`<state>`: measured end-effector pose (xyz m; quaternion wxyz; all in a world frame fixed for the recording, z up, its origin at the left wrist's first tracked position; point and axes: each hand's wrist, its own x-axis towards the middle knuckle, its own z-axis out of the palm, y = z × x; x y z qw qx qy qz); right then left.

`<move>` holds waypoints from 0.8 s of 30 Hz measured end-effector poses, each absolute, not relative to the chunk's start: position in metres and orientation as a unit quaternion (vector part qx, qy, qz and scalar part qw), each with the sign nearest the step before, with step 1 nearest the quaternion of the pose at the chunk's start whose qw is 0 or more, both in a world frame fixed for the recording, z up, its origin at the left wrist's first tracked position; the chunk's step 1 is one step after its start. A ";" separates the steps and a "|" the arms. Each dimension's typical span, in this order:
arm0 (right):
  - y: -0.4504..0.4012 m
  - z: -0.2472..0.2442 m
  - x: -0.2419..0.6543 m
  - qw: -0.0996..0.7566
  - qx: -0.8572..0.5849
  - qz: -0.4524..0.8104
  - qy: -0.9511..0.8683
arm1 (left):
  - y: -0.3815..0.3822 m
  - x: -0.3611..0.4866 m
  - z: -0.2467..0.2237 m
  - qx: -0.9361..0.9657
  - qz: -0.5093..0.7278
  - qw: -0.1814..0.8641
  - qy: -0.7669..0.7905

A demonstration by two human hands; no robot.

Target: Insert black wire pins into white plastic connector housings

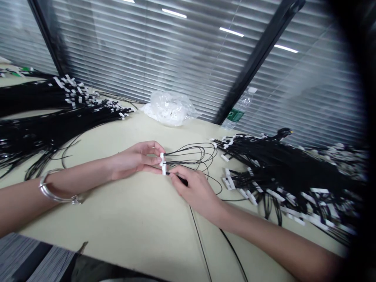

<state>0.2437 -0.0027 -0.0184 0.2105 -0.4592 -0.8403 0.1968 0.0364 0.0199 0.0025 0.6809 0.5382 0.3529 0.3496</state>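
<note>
Between the thumb and fingers of my left hand [142, 158] is a white connector [164, 169], long and narrow and held roughly upright. Thin black wires [202, 153] run out of its right side and curl in loops over the table. My right hand [195, 188] pinches a black cable [182, 179], whose thin end meets the lower part of the connector. Whether that end sits inside the connector or only touches it, I cannot tell. Both hands are just above the table, close together.
Black cables with white connectors [264, 168] are heaped at the right. More black cable bundles [44, 125] lie at the left. A clear plastic bag [172, 107] and a bottle with a green label [235, 114] stand at the back, before window blinds [176, 51].
</note>
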 end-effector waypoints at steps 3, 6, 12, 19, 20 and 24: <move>-0.003 -0.019 0.243 0.214 -0.455 0.183 -0.844 | 0.019 0.036 0.003 0.523 0.353 0.693 0.349; -0.002 -0.019 0.242 0.214 -0.452 0.182 -0.847 | 0.019 0.037 0.003 0.505 0.347 0.709 0.350; -0.002 -0.018 0.242 0.217 -0.444 0.177 -0.851 | 0.017 0.036 0.004 0.498 0.323 0.723 0.353; -0.004 -0.019 0.243 0.213 -0.440 0.173 -0.855 | 0.019 0.035 0.002 0.504 0.300 0.722 0.367; -0.004 -0.019 0.243 0.211 -0.440 0.169 -0.856 | 0.019 0.035 0.002 0.517 0.298 0.713 0.368; -0.004 -0.019 0.243 0.210 -0.436 0.155 -0.861 | 0.015 0.036 0.009 0.572 0.296 0.652 0.400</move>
